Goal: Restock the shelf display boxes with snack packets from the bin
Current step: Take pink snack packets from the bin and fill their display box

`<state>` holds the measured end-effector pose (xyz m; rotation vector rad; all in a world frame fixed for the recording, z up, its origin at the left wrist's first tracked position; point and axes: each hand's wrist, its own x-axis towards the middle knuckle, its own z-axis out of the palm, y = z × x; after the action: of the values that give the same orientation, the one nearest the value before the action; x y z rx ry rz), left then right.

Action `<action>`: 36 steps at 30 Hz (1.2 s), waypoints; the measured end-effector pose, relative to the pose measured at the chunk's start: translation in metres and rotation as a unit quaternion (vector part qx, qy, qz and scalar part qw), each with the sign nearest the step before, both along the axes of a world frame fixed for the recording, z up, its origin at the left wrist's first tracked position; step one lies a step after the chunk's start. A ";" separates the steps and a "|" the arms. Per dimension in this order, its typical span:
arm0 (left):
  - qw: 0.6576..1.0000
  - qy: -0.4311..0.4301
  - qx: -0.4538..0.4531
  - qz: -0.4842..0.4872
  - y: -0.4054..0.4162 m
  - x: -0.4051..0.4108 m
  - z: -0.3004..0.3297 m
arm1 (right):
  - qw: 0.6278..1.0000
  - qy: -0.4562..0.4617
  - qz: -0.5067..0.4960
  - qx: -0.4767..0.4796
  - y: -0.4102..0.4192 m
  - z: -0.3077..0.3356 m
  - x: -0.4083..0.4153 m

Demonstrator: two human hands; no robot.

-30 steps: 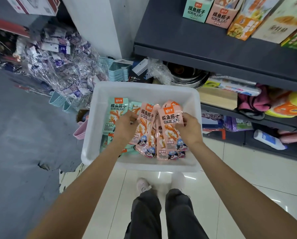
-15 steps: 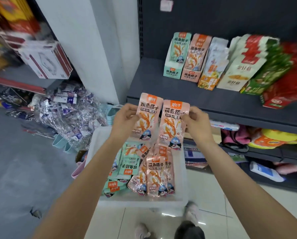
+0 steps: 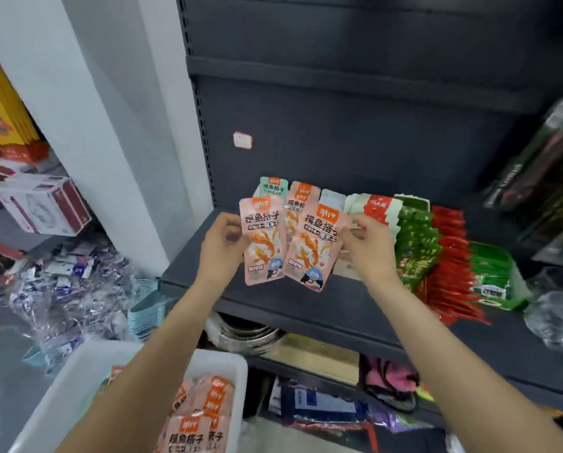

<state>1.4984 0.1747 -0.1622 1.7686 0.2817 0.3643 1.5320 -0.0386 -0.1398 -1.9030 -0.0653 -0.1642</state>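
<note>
Left hand (image 3: 223,246) pinches one pink packet (image 3: 263,243), right hand (image 3: 370,248) another (image 3: 316,253) (edge grips only); either could slip short of the pink box (image 3: 301,199).

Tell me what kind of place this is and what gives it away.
Most likely a small shop. A dark shelf holds rows of snack packs, a price tag is stuck on its back panel, and a white bin of pink packets stands below for restocking.
</note>
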 end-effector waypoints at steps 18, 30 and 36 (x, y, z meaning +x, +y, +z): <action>0.997 0.016 0.079 0.008 -0.009 0.171 -0.013 | 0.998 -0.042 -0.014 0.032 -0.003 0.001 0.151; 0.981 0.103 0.142 -0.086 -0.007 0.231 -0.056 | 0.998 -0.022 -0.040 0.040 0.005 -0.019 0.205; 0.964 0.142 0.186 -0.127 -0.007 0.245 -0.078 | 0.998 -0.038 -0.040 0.036 0.016 -0.023 0.218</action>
<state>1.7437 0.1681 -0.2405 2.2015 0.1921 -0.0290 1.7504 -0.0223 -0.1624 -1.8288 -0.0333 -0.2889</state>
